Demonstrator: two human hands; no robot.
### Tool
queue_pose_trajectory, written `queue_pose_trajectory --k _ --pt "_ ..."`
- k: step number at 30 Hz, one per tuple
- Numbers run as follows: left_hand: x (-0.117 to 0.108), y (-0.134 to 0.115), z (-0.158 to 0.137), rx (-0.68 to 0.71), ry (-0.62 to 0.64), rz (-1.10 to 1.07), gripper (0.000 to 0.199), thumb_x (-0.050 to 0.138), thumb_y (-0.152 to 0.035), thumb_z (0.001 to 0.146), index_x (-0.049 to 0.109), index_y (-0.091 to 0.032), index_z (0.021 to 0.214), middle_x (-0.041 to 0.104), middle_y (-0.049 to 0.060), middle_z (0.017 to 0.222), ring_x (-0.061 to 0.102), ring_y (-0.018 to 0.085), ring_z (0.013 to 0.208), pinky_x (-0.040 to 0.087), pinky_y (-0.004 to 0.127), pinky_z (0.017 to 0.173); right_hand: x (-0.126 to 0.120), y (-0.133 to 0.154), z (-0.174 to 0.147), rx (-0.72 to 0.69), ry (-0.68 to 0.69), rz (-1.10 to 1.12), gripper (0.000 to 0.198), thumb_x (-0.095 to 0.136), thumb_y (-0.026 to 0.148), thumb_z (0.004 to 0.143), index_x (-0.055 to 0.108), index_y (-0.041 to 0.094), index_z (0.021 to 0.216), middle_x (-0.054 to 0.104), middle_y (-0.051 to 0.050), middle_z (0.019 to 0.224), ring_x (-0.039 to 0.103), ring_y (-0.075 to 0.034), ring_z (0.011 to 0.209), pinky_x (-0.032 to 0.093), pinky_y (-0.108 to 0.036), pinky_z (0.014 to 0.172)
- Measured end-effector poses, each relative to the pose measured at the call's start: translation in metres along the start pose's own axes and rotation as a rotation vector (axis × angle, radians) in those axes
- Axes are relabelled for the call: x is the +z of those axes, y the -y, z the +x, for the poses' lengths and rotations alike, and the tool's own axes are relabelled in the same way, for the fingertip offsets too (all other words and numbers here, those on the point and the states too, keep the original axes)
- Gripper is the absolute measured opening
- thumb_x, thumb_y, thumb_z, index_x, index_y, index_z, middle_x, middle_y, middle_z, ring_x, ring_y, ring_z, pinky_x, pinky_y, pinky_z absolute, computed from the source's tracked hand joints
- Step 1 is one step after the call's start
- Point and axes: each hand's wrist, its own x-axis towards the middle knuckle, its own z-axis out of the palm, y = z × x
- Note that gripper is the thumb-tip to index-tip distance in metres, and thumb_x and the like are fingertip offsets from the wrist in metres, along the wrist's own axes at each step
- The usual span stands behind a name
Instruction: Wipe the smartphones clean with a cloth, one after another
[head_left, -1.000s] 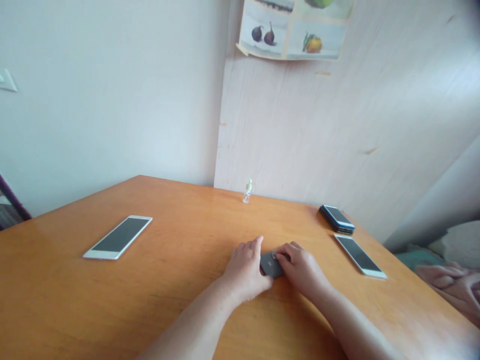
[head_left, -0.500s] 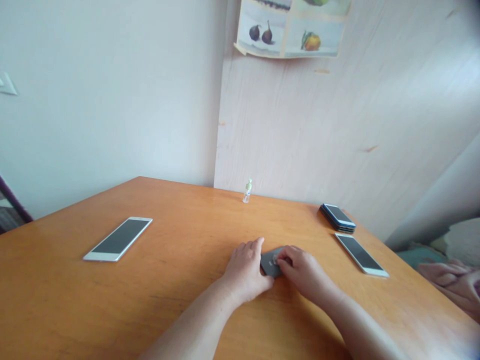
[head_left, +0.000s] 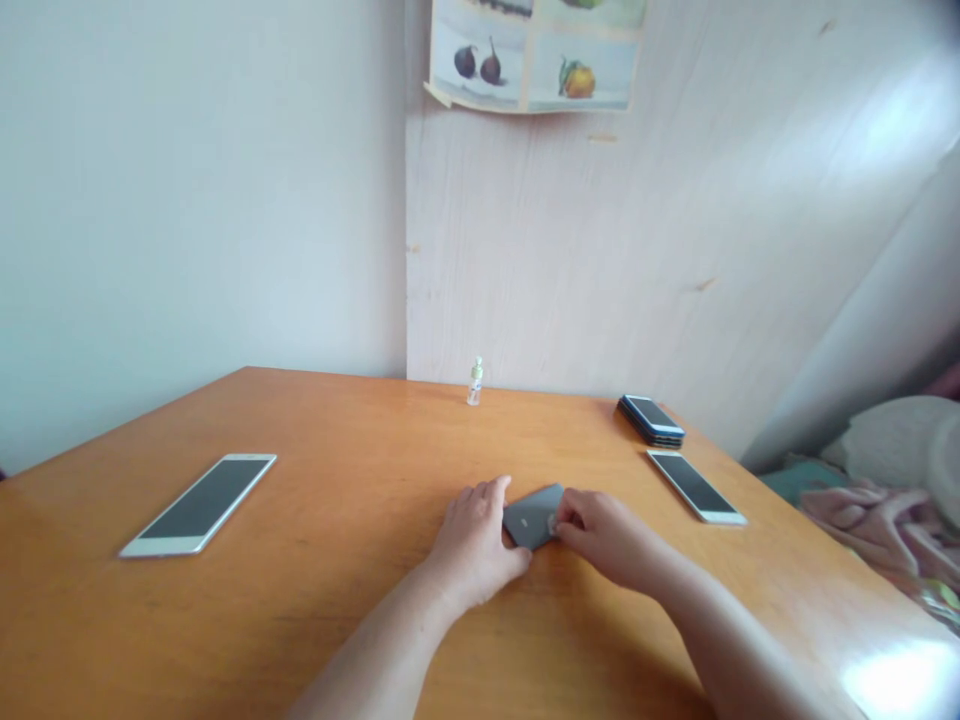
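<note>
A dark grey phone (head_left: 531,515) lies back up on the wooden table (head_left: 337,600), with a small pale mark on its back. My left hand (head_left: 477,535) grips its left end, thumb at the near edge and fingers at the far side. At the right end, my right hand (head_left: 592,525) is closed in a pinch around a small whitish wad (head_left: 553,523), pressed against the phone's back. Most of the wad is hidden by the fingers, so its material cannot be told.
A large white phone (head_left: 202,505) lies face up at the left. On the right are another white phone (head_left: 696,488) and a stack of phones (head_left: 651,420). A small clear bottle with a pale green top (head_left: 475,382) stands near the wall. Crumpled cloth (head_left: 885,520) lies beyond the right edge.
My right hand has slid with the wad toward the phone's right end, uncovering more of its back. The left hand keeps its grip. The whole view has turned slightly right.
</note>
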Motion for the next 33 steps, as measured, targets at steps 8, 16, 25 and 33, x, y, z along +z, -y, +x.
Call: queue_pose_trajectory --k 8,16,25,33 --pt "-0.002 -0.001 -0.001 0.014 0.000 0.014 0.076 0.067 -0.032 0.069 0.040 -0.016 0.138 0.060 0.013 0.123 0.054 0.030 0.115 0.040 0.042 0.102 -0.008 -0.008 0.004 0.110 -0.038 -0.074 0.007 0.054 0.019 0.077 0.059 0.020 0.072 0.064 0.000 0.068 0.053 -0.014 0.064 0.027 -0.025 0.056" --pt "-0.002 -0.001 0.000 0.016 -0.011 0.028 0.072 0.067 -0.030 0.069 0.043 -0.015 0.135 0.060 0.014 0.122 0.055 0.030 0.114 0.041 0.041 0.100 0.013 0.016 0.001 -0.024 -0.074 -0.004 0.007 0.054 0.020 0.079 0.059 0.021 0.074 0.064 0.001 0.073 0.055 -0.013 0.066 0.029 -0.024 0.058" --pt "-0.003 0.000 0.000 0.015 -0.012 0.031 0.071 0.067 -0.029 0.069 0.044 -0.013 0.135 0.061 0.013 0.120 0.055 0.029 0.114 0.041 0.041 0.101 0.003 -0.007 0.016 0.180 -0.235 -0.060 0.009 0.054 0.020 0.082 0.061 0.018 0.077 0.061 -0.004 0.087 0.055 -0.014 0.074 0.033 -0.024 0.063" --pt "0.001 0.004 0.002 0.023 -0.047 0.021 0.067 0.066 -0.027 0.069 0.046 -0.016 0.132 0.063 0.013 0.117 0.057 0.029 0.111 0.042 0.041 0.098 0.025 0.031 0.007 -0.177 -0.103 0.096 0.014 0.056 0.017 0.081 0.068 0.022 0.083 0.062 -0.002 0.092 0.057 -0.013 0.082 0.038 -0.021 0.070"
